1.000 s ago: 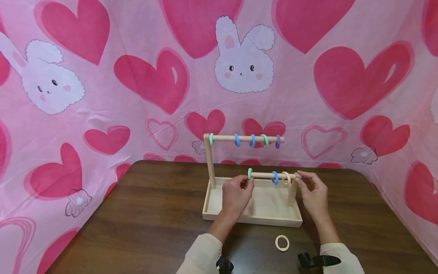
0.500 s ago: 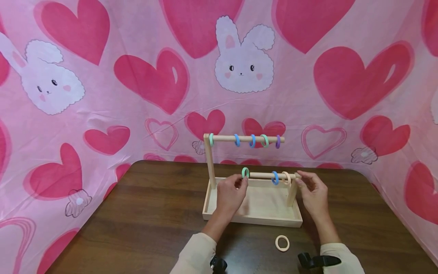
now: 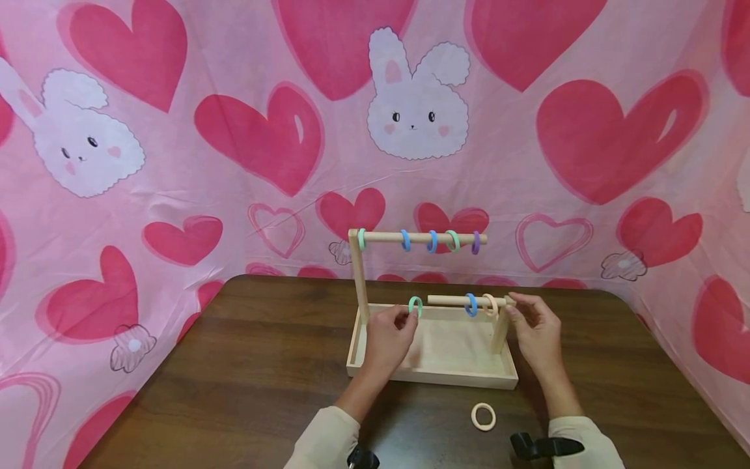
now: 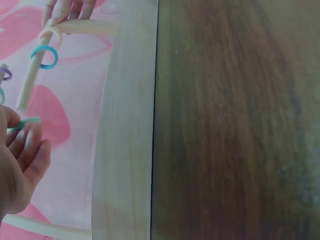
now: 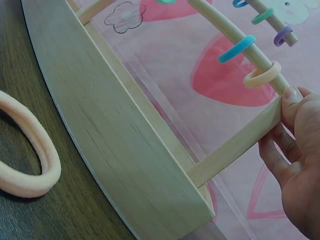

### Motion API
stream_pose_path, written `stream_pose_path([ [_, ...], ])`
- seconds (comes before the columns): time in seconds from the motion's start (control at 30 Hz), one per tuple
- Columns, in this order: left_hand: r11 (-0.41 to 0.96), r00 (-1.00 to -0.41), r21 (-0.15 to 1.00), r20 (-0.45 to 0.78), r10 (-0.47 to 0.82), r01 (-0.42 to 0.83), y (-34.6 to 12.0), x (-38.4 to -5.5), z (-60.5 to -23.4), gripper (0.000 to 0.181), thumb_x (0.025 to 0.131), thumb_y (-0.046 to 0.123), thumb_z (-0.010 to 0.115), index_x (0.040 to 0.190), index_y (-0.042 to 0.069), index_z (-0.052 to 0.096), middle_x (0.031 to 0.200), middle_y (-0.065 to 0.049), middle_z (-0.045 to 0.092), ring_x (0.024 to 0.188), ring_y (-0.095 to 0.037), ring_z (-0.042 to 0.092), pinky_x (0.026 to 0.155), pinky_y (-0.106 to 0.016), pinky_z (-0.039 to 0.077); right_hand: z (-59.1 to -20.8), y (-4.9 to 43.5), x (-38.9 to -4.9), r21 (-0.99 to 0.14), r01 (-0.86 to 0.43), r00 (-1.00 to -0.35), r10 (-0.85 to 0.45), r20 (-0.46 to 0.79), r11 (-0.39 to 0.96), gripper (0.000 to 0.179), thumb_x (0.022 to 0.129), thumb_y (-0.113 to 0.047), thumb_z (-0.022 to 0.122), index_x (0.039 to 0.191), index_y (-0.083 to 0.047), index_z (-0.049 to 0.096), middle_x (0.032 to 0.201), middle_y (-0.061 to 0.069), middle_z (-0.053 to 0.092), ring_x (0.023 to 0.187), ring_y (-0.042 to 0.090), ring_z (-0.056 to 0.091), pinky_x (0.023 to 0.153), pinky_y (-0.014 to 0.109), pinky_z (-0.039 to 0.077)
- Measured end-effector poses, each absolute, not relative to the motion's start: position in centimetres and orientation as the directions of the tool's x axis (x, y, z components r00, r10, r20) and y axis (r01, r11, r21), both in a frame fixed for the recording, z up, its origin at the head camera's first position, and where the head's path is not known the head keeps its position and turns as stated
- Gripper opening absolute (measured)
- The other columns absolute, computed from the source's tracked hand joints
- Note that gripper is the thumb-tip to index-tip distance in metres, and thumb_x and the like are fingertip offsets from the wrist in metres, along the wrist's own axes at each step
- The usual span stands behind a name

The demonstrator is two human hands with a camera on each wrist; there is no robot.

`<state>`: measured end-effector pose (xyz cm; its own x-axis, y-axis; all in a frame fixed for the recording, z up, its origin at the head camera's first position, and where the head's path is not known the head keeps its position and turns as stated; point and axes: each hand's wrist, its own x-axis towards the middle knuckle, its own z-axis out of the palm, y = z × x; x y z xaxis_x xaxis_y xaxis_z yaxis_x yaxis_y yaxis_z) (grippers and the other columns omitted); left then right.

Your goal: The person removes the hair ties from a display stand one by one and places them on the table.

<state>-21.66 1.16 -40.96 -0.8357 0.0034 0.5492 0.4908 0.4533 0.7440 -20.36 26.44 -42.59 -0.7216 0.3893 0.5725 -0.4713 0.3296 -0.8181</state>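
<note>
My left hand [image 3: 388, 340] pinches a green hair tie [image 3: 415, 299] between thumb and fingers, just left of the free end of the lower rod [image 3: 446, 300]. Tie and rod end stand apart. On that rod hang a blue hair tie [image 5: 237, 49] and a peach hair tie [image 5: 262, 76]. Thumb and fingers of my right hand [image 3: 536, 329] grip the wooden stand where the rod meets its short post [image 5: 240, 142]. Above, the upper rod [image 3: 383, 236] carries several hair ties in green and blue, with a purple hair tie [image 3: 476, 243] at its right end.
The stand's shallow wooden tray [image 3: 433, 376] sits on a dark brown table [image 3: 252, 378]. In front of it lies a loose peach hair tie [image 3: 483, 427]. A pink cloth [image 3: 246, 39] with hearts and rabbits hangs behind.
The green hair tie has come off the lower rod's free end, and my left hand has drawn it left and slightly down. My right hand has stayed at the post.
</note>
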Motion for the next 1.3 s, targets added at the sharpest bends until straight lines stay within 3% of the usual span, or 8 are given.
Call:
stream_pose_path([
  [0.17, 0.363, -0.901, 0.837, 0.433, 0.016, 0.409, 1.1, -21.5, -40.9, 0.013, 0.090, 0.010, 0.071, 0.087, 0.000, 0.078, 0.069, -0.012, 0.074, 0.056, -0.001, 0.061, 0.055, -0.016, 0.051, -42.6, 26.5, -20.4, -0.814, -0.479, -0.717, 0.388, 0.579, 0.328, 0.021, 0.088, 0.017, 0.065, 0.109, 0.019, 0.063, 0.095, -0.036, 0.065, 0.091, -0.016, 0.064, 0.079, 0.002, 0.048],
  [0.47, 0.211, -0.965, 0.942, 0.253, 0.066, 0.261, 0.8, -21.3, -41.1, 0.017, 0.092, 0.010, 0.069, 0.088, -0.005, 0.076, 0.073, -0.021, 0.074, 0.060, -0.018, 0.072, 0.056, -0.018, 0.053, -42.6, 26.4, -20.5, -0.814, -0.489, -0.718, 0.384, 0.580, 0.313, 0.022, 0.087, 0.018, 0.064, 0.109, 0.020, 0.062, 0.095, -0.034, 0.067, 0.089, -0.015, 0.064, 0.078, 0.003, 0.049],
  [0.63, 0.108, -0.981, 0.980, 0.158, 0.111, 0.170, 0.8, -21.0, -41.0, 0.020, 0.092, 0.009, 0.068, 0.091, -0.010, 0.074, 0.076, -0.025, 0.073, 0.057, -0.011, 0.069, 0.061, -0.020, 0.059, -42.5, 26.3, -20.4, -0.816, -0.492, -0.719, 0.388, 0.577, 0.303, 0.022, 0.087, 0.019, 0.064, 0.109, 0.021, 0.062, 0.095, -0.034, 0.067, 0.090, -0.016, 0.064, 0.079, 0.002, 0.049],
  [0.73, 0.042, -0.985, 0.994, 0.095, 0.142, 0.102, 0.9, -20.6, -40.8, 0.021, 0.092, 0.007, 0.067, 0.094, -0.013, 0.072, 0.073, -0.021, 0.072, 0.055, -0.004, 0.064, 0.062, -0.022, 0.060, -42.4, 26.3, -20.3, -0.821, -0.483, -0.721, 0.394, 0.570, 0.304, 0.021, 0.088, 0.018, 0.064, 0.108, 0.020, 0.062, 0.095, -0.034, 0.067, 0.091, -0.016, 0.064, 0.080, 0.002, 0.049],
  [0.97, -0.005, -0.978, 1.000, -0.015, 0.208, -0.017, 1.1, -19.9, -40.6, 0.025, 0.094, 0.007, 0.066, 0.099, -0.017, 0.070, 0.066, -0.001, 0.067, 0.054, -0.002, 0.062, 0.063, -0.024, 0.061, -42.4, 26.3, -20.3, -0.823, -0.479, -0.722, 0.396, 0.567, 0.305, 0.021, 0.087, 0.018, 0.064, 0.109, 0.020, 0.062, 0.094, -0.035, 0.066, 0.090, -0.017, 0.064, 0.079, 0.002, 0.049],
  [1.3, 0.010, -0.931, 0.997, -0.074, 0.358, -0.076, 1.3, -19.0, -41.1, 0.029, 0.096, 0.007, 0.064, 0.100, -0.022, 0.066, 0.063, 0.005, 0.064, 0.054, -0.002, 0.061, 0.067, -0.028, 0.062, -42.5, 26.3, -20.3, -0.820, -0.483, -0.719, 0.395, 0.572, 0.306, 0.022, 0.087, 0.018, 0.064, 0.108, 0.020, 0.062, 0.095, -0.035, 0.066, 0.090, -0.015, 0.064, 0.080, 0.002, 0.048],
])
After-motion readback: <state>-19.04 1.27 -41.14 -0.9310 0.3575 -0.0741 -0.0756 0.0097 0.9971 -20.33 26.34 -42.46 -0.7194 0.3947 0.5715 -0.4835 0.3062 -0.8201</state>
